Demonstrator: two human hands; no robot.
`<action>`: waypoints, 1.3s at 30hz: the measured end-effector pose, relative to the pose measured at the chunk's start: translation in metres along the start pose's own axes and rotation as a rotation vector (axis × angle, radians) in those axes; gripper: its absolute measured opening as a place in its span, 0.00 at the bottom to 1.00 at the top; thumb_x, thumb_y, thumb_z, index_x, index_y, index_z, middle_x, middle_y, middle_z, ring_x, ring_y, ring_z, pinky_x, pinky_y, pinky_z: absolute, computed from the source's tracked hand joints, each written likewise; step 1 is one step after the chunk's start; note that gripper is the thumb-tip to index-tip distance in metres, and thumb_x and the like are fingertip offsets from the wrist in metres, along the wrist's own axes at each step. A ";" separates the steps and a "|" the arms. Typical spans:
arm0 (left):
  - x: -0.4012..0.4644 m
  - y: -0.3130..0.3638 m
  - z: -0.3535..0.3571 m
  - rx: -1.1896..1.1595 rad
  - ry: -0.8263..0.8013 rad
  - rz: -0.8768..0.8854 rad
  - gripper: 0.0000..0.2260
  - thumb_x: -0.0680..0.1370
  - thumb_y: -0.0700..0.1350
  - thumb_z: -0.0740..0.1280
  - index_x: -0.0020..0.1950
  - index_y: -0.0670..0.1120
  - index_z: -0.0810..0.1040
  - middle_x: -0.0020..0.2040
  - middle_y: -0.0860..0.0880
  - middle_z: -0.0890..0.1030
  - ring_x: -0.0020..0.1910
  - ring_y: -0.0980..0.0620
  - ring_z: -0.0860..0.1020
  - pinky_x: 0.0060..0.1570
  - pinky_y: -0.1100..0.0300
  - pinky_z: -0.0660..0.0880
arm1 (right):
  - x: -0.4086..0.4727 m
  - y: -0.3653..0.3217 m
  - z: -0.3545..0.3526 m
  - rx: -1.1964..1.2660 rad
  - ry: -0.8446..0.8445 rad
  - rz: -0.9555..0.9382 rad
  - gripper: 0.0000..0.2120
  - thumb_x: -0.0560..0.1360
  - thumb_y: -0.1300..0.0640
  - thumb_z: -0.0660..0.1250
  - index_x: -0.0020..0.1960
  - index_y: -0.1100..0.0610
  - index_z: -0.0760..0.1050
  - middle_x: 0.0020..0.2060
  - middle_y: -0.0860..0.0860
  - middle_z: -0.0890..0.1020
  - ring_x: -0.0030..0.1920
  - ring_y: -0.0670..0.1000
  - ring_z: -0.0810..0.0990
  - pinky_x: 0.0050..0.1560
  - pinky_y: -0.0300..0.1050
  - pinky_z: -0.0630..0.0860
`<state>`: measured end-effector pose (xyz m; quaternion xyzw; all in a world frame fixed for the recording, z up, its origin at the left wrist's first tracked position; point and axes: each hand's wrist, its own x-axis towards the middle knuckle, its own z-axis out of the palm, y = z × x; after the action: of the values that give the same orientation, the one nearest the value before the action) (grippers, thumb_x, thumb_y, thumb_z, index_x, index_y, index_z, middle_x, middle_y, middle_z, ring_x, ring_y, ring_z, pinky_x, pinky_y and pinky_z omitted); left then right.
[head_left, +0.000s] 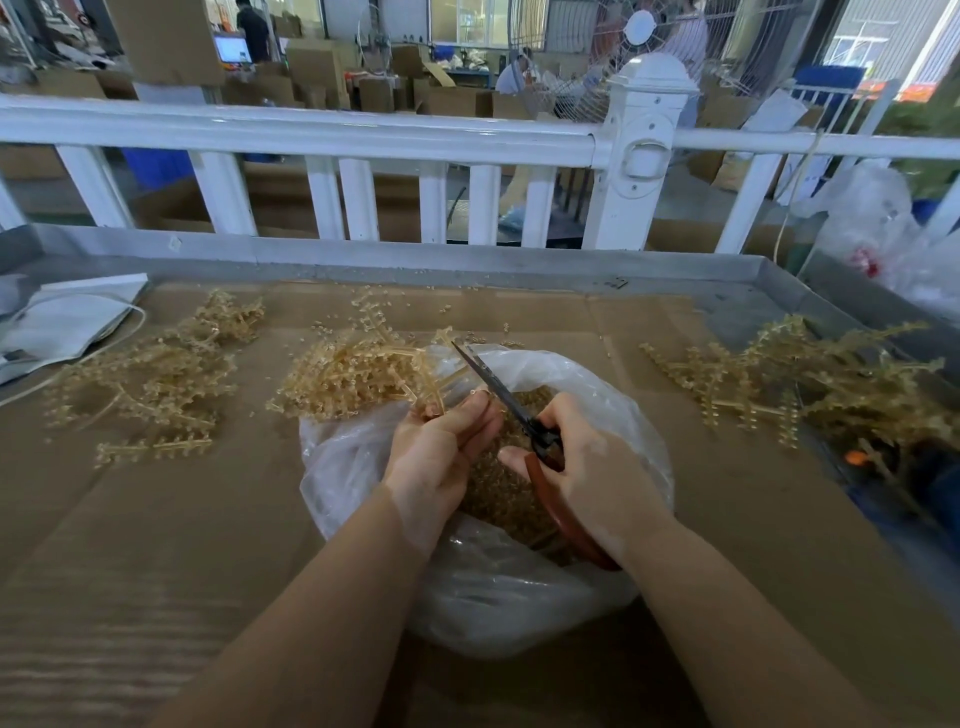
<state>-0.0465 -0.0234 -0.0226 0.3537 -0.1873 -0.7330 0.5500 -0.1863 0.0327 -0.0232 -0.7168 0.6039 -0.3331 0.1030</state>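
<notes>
Between the curled fingers of the left hand (441, 452), 1 bundle (363, 374) of translucent amber plastic sprues is gripped, its knobbly branches fanned beyond the fingertips. 1 pair of scissors (498, 384), dark-bladed with reddish-brown handles, is clasped in the closed right hand (587, 467), tips just beside the bundle. Beneath both hands 1 crinkled clear bag (597, 405) of small amber pieces is spread. 2 loose sprue piles are seen on brown cardboard (208, 519): a left pile (150, 374) and a right pile (810, 374), both well apart from the fingers.

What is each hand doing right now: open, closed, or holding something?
Left hand: holding amber plastic sprues.
Right hand: holding the scissors.
</notes>
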 end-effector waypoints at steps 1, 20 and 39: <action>0.000 0.000 0.000 0.002 0.002 -0.004 0.15 0.73 0.29 0.67 0.59 0.31 0.74 0.37 0.43 0.83 0.34 0.51 0.83 0.34 0.62 0.80 | 0.000 0.000 -0.001 -0.007 0.001 -0.004 0.15 0.75 0.43 0.66 0.47 0.53 0.66 0.30 0.43 0.71 0.30 0.39 0.71 0.36 0.27 0.68; -0.007 0.014 0.008 -0.122 0.074 -0.021 0.08 0.72 0.36 0.70 0.50 0.36 0.78 0.38 0.44 0.83 0.35 0.53 0.82 0.41 0.58 0.82 | -0.007 0.006 0.002 -0.101 0.036 -0.045 0.14 0.74 0.42 0.66 0.47 0.48 0.63 0.32 0.38 0.70 0.30 0.34 0.69 0.30 0.28 0.67; -0.001 0.004 0.000 -0.031 0.056 -0.016 0.23 0.73 0.30 0.67 0.67 0.30 0.68 0.42 0.41 0.81 0.33 0.51 0.83 0.31 0.61 0.80 | -0.009 0.003 -0.004 -0.071 -0.032 -0.031 0.16 0.73 0.39 0.65 0.49 0.48 0.64 0.35 0.40 0.72 0.35 0.37 0.72 0.37 0.33 0.67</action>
<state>-0.0438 -0.0239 -0.0203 0.3672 -0.1576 -0.7298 0.5548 -0.1916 0.0420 -0.0247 -0.7346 0.6023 -0.3013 0.0819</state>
